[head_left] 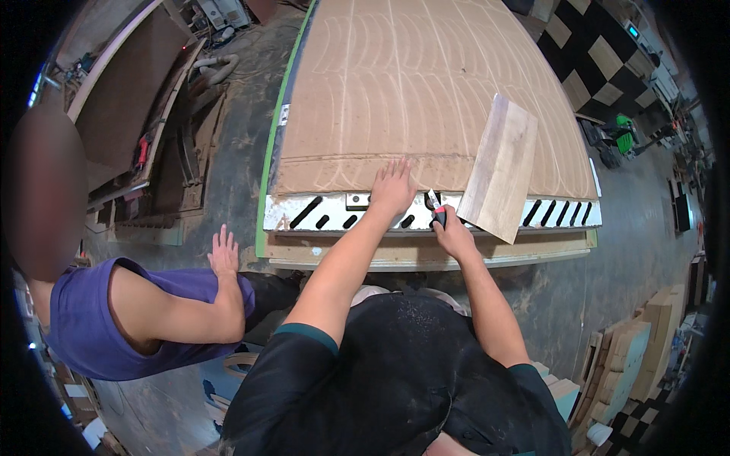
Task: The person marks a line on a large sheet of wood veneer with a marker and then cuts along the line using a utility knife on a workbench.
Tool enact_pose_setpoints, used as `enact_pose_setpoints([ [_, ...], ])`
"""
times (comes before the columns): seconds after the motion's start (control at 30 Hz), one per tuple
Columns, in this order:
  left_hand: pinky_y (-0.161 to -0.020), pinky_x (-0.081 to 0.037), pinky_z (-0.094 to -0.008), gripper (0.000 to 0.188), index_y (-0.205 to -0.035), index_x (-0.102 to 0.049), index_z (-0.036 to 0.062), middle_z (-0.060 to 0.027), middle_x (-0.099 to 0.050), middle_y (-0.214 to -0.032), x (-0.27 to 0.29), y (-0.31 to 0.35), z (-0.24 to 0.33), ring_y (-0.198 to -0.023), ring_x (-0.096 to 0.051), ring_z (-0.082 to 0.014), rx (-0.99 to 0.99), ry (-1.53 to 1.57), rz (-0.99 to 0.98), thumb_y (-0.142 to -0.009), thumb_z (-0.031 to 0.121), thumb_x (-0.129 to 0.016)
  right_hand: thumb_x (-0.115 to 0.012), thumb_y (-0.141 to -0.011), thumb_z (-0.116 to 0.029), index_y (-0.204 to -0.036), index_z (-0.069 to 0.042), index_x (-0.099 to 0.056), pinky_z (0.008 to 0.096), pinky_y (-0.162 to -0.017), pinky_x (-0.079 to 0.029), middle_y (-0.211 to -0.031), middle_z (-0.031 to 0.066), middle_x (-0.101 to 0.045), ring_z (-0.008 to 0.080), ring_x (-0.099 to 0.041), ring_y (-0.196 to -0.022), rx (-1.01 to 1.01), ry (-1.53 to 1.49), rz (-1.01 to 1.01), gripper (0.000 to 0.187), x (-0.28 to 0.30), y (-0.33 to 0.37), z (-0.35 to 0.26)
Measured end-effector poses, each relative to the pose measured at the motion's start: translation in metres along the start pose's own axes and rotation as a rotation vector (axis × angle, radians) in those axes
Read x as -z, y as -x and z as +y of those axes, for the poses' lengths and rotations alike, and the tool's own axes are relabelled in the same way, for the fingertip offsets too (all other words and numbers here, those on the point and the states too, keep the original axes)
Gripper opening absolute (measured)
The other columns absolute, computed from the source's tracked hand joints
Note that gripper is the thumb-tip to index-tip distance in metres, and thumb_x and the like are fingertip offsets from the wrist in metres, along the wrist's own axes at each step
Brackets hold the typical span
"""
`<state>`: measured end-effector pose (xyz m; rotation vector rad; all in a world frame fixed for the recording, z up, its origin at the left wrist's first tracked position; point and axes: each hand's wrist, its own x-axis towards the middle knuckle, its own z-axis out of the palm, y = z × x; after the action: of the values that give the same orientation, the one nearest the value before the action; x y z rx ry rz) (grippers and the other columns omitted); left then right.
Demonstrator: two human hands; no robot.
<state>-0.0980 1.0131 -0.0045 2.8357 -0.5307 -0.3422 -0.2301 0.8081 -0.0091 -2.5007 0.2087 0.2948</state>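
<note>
Your left hand [393, 188] lies flat on the board [365, 114], fingers slightly spread, gripping nothing. At its 4 o'clock, your right hand [455, 237] curls round the knife [439, 217]. At 10 o'clock, 1 label [284, 115], too small to read.

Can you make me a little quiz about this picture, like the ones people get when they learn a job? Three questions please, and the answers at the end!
1. Which hand grips the red-and-black knife?
2. True or false: the person's left hand is lying on the wooden plank.
3. What colour is the sleeveless top at the picture's left? A) orange B) purple C) yellow

Key
1. The right hand.
2. False: the left hand has its fingers on the brown sheet, and the wooden plank is to its right.
3. B, purple.
</note>
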Motion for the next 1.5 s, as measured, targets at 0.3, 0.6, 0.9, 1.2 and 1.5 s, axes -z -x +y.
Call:
enact_pose_setpoints([
  [0.3, -0.130, -0.033, -0.0571, 0.074, -0.167, -0.046, 0.0063, -0.0147, -0.055, -0.166, 0.004, 0.025, -0.050, -0.158, -0.044, -0.0375, 0.119, 0.052, 0.215, -0.105, 0.043, -0.065, -0.062, -0.109, -0.039, -0.160, -0.011, -0.038, 0.0633, -0.101, -0.054, -0.132, 0.0345, -0.071, 0.0557, -0.070, -0.119, -0.036, 0.010, -0.038, 0.063, 0.004, 0.001, -0.005],
  [0.6, -0.127, -0.033, -0.0648, 0.073, -0.174, -0.040, 0.0227, -0.0110, -0.045, -0.173, 0.031, 0.027, -0.087, -0.158, -0.040, -0.0392, 0.311, -0.061, 0.113, -0.110, 0.055, -0.055, -0.062, -0.109, -0.039, -0.161, -0.012, -0.037, 0.0633, -0.101, -0.054, -0.132, 0.0343, -0.070, 0.0561, -0.069, -0.119, -0.032, 0.037, -0.030, 0.064, 0.004, 0.000, -0.004],
  [0.9, -0.126, -0.035, -0.0656, 0.075, -0.172, -0.043, 0.0291, -0.0098, -0.048, -0.170, 0.035, 0.032, -0.093, -0.155, -0.042, -0.0398, 0.272, -0.047, 0.118, -0.107, 0.062, -0.060, -0.063, -0.108, -0.039, -0.161, -0.011, -0.037, 0.0636, -0.102, -0.054, -0.133, 0.0361, -0.069, 0.0575, -0.069, -0.119, -0.004, 0.021, -0.033, 0.066, 0.004, 0.001, -0.003],
  [1.2, -0.130, -0.030, -0.0652, 0.076, -0.174, -0.040, 0.0245, -0.0094, -0.041, -0.177, 0.019, 0.034, -0.093, -0.161, -0.038, -0.0398, 0.280, -0.078, 0.167, -0.109, 0.060, -0.058, -0.063, -0.108, -0.038, -0.161, -0.010, -0.037, 0.0630, -0.103, -0.054, -0.136, 0.0361, -0.068, 0.0567, -0.068, -0.122, -0.021, -0.001, -0.046, 0.065, 0.004, 0.000, -0.003],
  [1.5, -0.135, -0.023, -0.0637, 0.076, -0.177, -0.033, 0.0234, -0.0086, -0.029, -0.185, 0.012, 0.037, -0.089, -0.168, -0.028, -0.0373, 0.312, -0.037, 0.145, -0.112, 0.058, -0.052, -0.063, -0.108, -0.039, -0.161, -0.011, -0.037, 0.0627, -0.104, -0.053, -0.135, 0.0349, -0.069, 0.0561, -0.068, -0.122, -0.027, 0.014, -0.050, 0.065, 0.008, 0.002, -0.007],
])
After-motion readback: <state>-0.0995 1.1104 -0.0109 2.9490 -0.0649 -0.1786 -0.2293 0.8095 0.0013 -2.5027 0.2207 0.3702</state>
